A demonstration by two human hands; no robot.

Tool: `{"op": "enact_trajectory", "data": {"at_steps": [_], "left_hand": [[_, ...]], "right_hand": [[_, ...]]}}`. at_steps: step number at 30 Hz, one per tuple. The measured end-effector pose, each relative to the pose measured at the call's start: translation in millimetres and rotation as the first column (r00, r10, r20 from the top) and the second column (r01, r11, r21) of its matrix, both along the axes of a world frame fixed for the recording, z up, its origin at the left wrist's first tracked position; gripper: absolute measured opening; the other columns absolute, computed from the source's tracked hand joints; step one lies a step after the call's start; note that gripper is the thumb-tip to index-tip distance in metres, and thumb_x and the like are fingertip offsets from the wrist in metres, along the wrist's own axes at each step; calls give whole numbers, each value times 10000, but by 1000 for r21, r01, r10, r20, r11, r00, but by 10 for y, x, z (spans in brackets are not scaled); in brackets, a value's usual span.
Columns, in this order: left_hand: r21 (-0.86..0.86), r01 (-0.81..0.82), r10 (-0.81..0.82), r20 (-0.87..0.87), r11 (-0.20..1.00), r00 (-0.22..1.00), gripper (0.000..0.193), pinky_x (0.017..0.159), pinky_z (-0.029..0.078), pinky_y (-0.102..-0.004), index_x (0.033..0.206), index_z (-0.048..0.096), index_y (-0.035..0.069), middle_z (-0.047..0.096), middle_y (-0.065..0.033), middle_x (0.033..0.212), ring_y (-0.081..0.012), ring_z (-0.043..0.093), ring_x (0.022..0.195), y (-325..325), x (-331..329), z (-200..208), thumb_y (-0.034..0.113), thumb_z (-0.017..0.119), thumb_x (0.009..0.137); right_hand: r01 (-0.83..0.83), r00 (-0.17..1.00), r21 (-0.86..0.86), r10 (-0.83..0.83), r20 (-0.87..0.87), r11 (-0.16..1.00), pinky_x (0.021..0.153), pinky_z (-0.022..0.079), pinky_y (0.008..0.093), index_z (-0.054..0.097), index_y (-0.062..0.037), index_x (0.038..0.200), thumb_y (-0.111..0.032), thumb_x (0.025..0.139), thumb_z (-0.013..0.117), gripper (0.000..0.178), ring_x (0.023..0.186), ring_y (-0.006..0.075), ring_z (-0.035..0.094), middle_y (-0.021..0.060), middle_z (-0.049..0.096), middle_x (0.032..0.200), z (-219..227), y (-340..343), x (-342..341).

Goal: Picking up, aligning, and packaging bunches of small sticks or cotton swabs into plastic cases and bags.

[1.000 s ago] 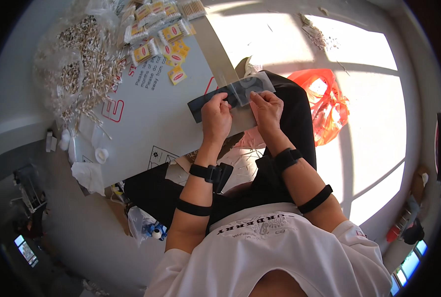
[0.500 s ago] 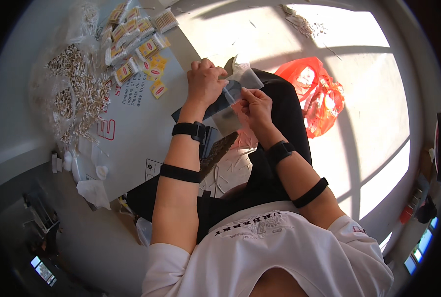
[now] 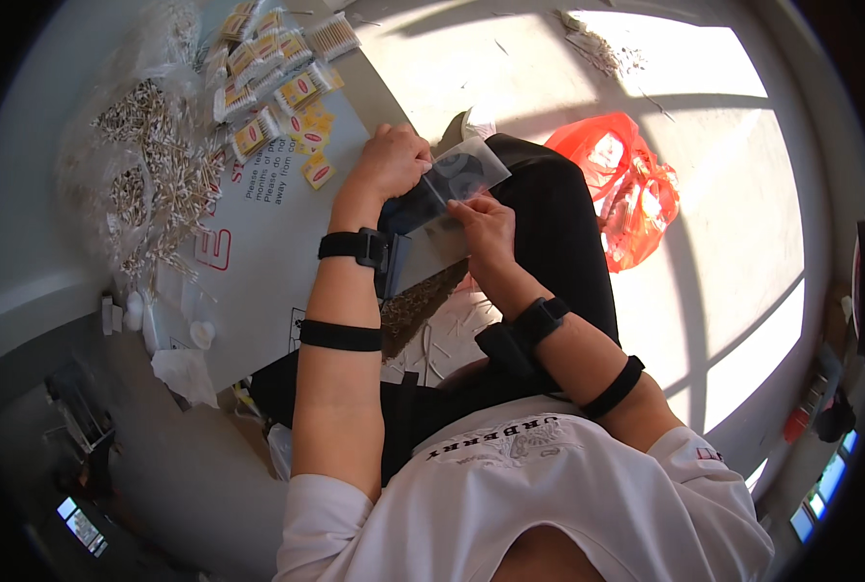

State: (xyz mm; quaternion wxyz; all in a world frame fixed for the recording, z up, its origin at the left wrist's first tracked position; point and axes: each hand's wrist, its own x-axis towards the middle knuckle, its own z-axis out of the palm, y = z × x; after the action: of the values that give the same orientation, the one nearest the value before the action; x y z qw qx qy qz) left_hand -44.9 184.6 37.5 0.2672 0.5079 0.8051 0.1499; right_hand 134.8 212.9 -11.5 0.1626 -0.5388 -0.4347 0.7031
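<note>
Two-handed grip: left hand [image 3: 393, 161] and right hand [image 3: 488, 231] each pinching a clear bag [image 3: 479, 171], upper centre
Swab packets [image 3: 299, 89]: heaped, upper left
Red plastic bag [image 3: 636, 184]: upper right

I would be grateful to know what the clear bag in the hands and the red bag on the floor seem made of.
Clear bag: probably thin, glossy plastic film, as dark shapes show through it. Red bag: likely thin plastic, slightly shiny, since it looks crumpled and light glows through.

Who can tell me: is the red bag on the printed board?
No, the red bag lies on the floor, right of the dark trouser leg.
</note>
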Motion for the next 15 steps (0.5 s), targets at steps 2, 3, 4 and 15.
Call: {"op": "enact_trajectory", "data": {"at_steps": [2,3,4,15], "left_hand": [[-10,15,-17,-142,1000,990,103,957,428,-424,860,754,143,642,-98,1055,-304,525,1074,-56,115,46,167,671,803],[-29,35,-42,-288,999,957,134,960,424,-417,883,755,137,642,-98,1066,-296,522,1085,-94,170,100,135,644,809],[-32,31,-40,-334,999,942,159,949,421,-407,899,751,115,640,-92,1080,-288,520,1090,-99,228,118,110,625,803],[663,-594,835,-87,455,543,322,894,434,-463,985,556,44,577,-96,1027,-325,516,1028,-1651,-25,-112,-55,699,714]], "right_hand": [[-149,968,407,50,244,901,669,457,345,694,6,676,-161,692,801,199,825,204,630,79,655,831,32,-156,-33],[-174,970,402,85,228,899,669,457,345,694,6,676,-161,692,801,199,825,204,630,79,655,831,96,-214,-57],[-240,951,473,107,290,848,682,465,325,695,21,700,-139,704,785,183,805,177,615,77,641,821,145,-208,-34],[-329,923,465,384,-25,822,617,455,254,642,-2,840,-49,822,705,80,711,89,581,35,615,744,516,-66,113]]}}
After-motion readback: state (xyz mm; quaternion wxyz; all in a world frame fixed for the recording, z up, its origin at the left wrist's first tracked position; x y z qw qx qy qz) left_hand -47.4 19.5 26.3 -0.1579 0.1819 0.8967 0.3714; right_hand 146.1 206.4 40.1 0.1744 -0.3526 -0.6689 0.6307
